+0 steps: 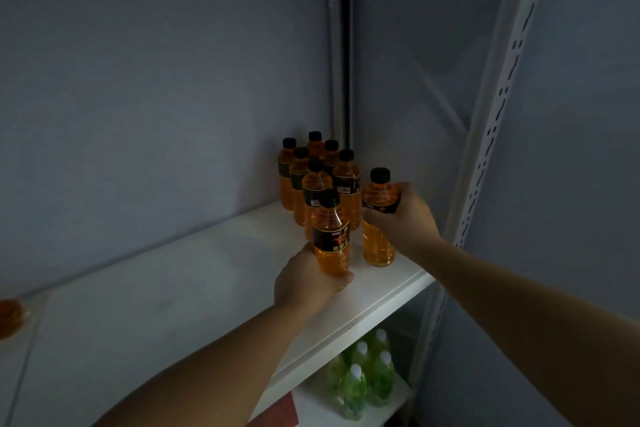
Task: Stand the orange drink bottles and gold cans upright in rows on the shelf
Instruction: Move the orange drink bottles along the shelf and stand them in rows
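Orange drink bottles (pixel 346 191), eight upright.

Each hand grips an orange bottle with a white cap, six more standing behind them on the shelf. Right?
The caps are black, not white, per the head view. The left hand grips the left orange bottle, the right hand the right orange bottle, six more bottles standing behind them on the shelf.

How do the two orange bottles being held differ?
Left-hand bottle: left hand grips it at the base, label showing. Right-hand bottle: right hand grips it at the label, covering most of it; it stands farther right. Both upright, black-capped, at the front of the shelf.
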